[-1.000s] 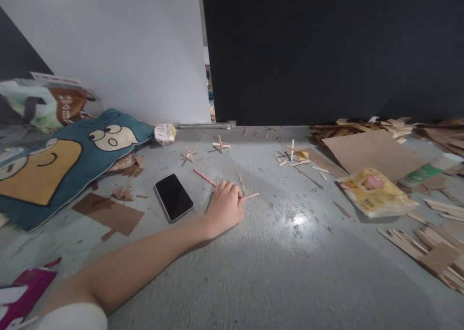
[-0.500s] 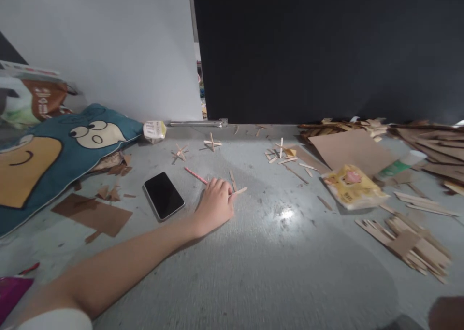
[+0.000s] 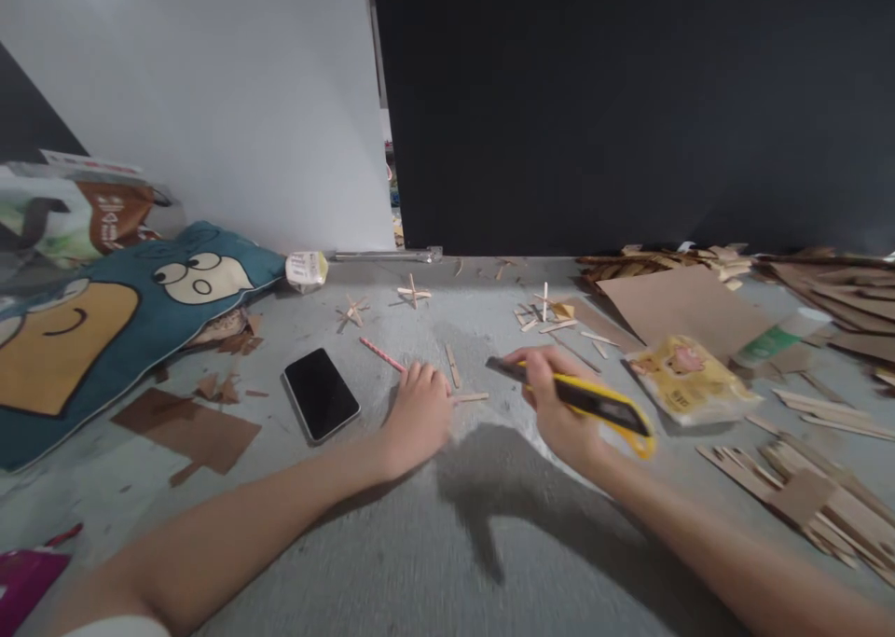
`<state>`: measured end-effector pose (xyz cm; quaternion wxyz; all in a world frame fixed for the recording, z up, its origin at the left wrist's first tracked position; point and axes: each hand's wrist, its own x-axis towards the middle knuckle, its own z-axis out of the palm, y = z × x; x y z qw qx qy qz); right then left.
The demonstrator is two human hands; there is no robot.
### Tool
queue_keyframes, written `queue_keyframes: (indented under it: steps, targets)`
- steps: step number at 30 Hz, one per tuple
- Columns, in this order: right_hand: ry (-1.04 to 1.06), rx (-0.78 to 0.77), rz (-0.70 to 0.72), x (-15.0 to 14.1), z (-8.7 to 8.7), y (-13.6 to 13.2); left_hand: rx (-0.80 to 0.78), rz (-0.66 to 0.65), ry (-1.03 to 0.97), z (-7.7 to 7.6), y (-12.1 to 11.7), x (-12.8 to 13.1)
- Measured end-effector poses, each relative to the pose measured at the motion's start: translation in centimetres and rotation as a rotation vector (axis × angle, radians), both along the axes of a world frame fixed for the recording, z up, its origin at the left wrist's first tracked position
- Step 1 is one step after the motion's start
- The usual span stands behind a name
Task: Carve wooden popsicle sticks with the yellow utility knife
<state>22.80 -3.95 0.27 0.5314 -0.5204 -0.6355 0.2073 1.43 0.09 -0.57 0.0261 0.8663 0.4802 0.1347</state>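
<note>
My left hand point(image 3: 421, 411) rests on the grey tabletop, its fingers closed on a short flat wooden stick point(image 3: 473, 397) whose end pokes out to the right. Another small wooden stick point(image 3: 453, 366) lies just beyond the fingertips. A red-and-white striped straw point(image 3: 381, 353) reaches the table behind that hand. To the right, my right hand point(image 3: 559, 427) is wrapped round a yellow and black utility knife point(image 3: 607, 402), held above the table with its front end pointing left towards the sticks. Whether the blade is out, I cannot tell.
A black phone point(image 3: 322, 394) lies left of my left hand. Small crossed-stick pieces point(image 3: 413, 293) stand further back. On the right are a yellow packet point(image 3: 689, 380), a glue bottle point(image 3: 783, 339) and a bundle of sticks point(image 3: 804, 492). A blue cushion point(image 3: 160, 311) fills the left.
My right hand has come in from the lower right corner, carrying the utility knife to the middle. The stick in my left hand now lies flatter. The view has tilted slightly up.
</note>
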Motion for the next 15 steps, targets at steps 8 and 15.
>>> queue_keyframes:
  steps: [8, 15]
  targets:
    - [0.104, -0.086, 0.174, -2.1, -2.3, 1.3, 0.001, 0.028, 0.157, 0.5, -0.6, 0.3]
    - [0.118, -0.044, 0.228, -2.0, -2.2, 1.0, 0.016, 0.047, 0.125, 0.2, -0.5, -0.1]
